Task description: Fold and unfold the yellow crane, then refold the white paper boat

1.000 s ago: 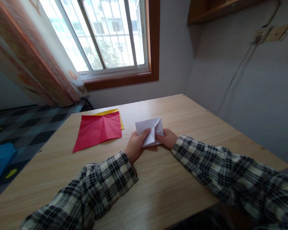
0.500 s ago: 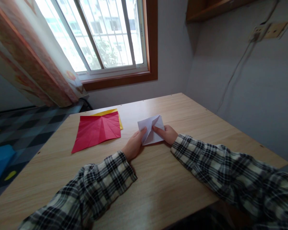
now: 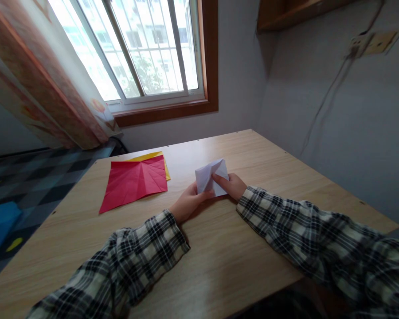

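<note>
A small folded sheet of white paper (image 3: pixel 204 175) is between my hands, just over the middle of the table. My left hand (image 3: pixel 190 200) grips its lower left side, with the thumb lying across the bottom edge and the other fingers behind. From the right, my right hand (image 3: pixel 233 185) pinches the paper, its thumb pressing near the central crease. Folded flaps meet around that thumb. The fingers beneath the paper are hidden.
Creased red paper (image 3: pixel 136 181) lies on the wooden table (image 3: pixel 252 261) at the left, partly over yellow paper (image 3: pixel 168 172). Beyond the table's left edge, a blue object (image 3: pixel 1 226) rests on a checked surface. A window and walls stand behind.
My left thumb has moved right and down, along the bottom of the white paper. The paper has shifted and tilted slightly, its left side bending up. My right hand is almost unmoved.
</note>
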`<state>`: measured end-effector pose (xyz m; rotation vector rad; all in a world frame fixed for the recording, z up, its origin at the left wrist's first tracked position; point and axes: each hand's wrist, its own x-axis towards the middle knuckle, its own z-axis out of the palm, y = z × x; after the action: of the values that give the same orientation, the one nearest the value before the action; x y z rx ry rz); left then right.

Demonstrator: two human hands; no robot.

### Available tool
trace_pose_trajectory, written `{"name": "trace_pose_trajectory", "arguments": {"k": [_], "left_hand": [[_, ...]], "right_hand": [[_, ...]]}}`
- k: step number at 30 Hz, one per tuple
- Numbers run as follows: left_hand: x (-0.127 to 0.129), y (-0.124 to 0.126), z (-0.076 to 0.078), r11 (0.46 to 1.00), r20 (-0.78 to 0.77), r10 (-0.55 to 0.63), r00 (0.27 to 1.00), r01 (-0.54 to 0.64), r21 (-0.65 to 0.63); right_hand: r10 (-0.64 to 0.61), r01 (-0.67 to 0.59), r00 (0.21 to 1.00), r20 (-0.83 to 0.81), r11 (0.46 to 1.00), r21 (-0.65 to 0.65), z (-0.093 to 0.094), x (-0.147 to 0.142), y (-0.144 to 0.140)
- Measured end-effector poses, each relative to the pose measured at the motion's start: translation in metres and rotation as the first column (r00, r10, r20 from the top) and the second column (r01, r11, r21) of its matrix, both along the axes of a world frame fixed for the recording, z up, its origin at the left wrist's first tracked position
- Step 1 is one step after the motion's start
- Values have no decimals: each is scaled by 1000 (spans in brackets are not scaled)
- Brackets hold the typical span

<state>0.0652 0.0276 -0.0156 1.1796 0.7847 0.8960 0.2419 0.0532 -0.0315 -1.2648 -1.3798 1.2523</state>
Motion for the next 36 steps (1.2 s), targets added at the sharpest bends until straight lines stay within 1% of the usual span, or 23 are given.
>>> {"name": "trace_pose_trajectory", "arguments": {"k": [2, 4, 6, 9, 12, 19, 23, 28, 31, 36], "left_hand": [[0, 4, -6, 996, -3, 88, 996, -88, 12], [0, 8, -10, 987, 21, 161, 987, -161, -7], [0, 10, -11, 984, 83, 177, 981, -173, -51], [3, 10, -7, 980, 180, 182, 967, -164, -111], [5, 9, -1, 964, 207, 248, 946, -220, -148], [6, 9, 7, 933, 250, 334, 909, -282, -222], [7, 9, 10, 931, 260, 337, 905, -279, -234], [6, 9, 9, 955, 201, 284, 937, -258, -149], [5, 11, 7, 953, 203, 294, 934, -270, -139], [4, 12, 6, 936, 192, 339, 921, -309, -171]], "right_hand": [[11, -11, 1000, -4, 1000, 5, -1, 0, -1], [27, -27, 1000, -2, 999, 20, -2, 1, -1], [50, -49, 998, -24, 998, 45, -3, 1, -2], [116, -111, 986, -120, 993, 49, -4, -1, -1], [166, -167, 971, -174, 986, 13, -5, -2, 0], [173, -163, 969, -174, 984, 67, -3, -3, 1], [136, -130, 970, -201, 991, 39, -2, -4, 0], [136, -129, 973, -186, 990, 50, -1, -3, -1], [150, -142, 974, -171, 988, 59, -2, -2, 1], [194, -182, 966, -168, 980, 82, -5, -1, 4]]}}
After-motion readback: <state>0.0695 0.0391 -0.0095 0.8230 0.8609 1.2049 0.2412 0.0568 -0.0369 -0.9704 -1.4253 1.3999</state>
